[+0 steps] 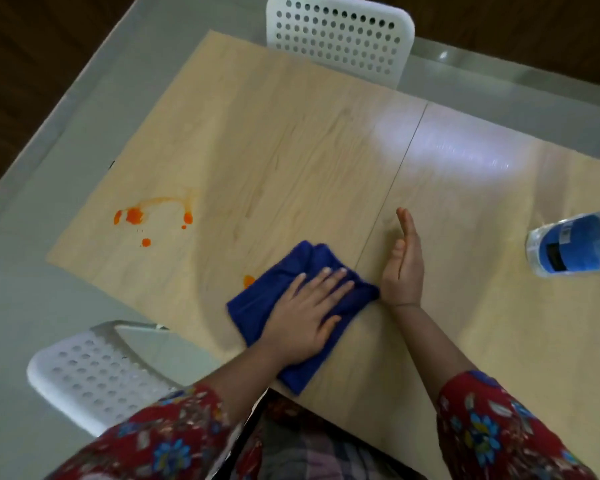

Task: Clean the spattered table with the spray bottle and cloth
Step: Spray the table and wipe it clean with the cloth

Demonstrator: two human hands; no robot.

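Two hands low near six o'clock on the tabletop [291,150]. Left hand [303,315] spread flat, fingers straight, pressing the cloth [253,303] down, probably to drive a wipe rather than to grip. Right hand [404,268] just beside the cloth at its three o'clock, open on edge, holding nothing, seemingly as a stop. Cloth deep blue, folded thick, rumpled. Orange spatters [134,216] unwiped at nine o'clock, one spot [248,280] just beside the cloth. Spray bottle [572,245] well apart at three o'clock, likely parked clear of the wiping.
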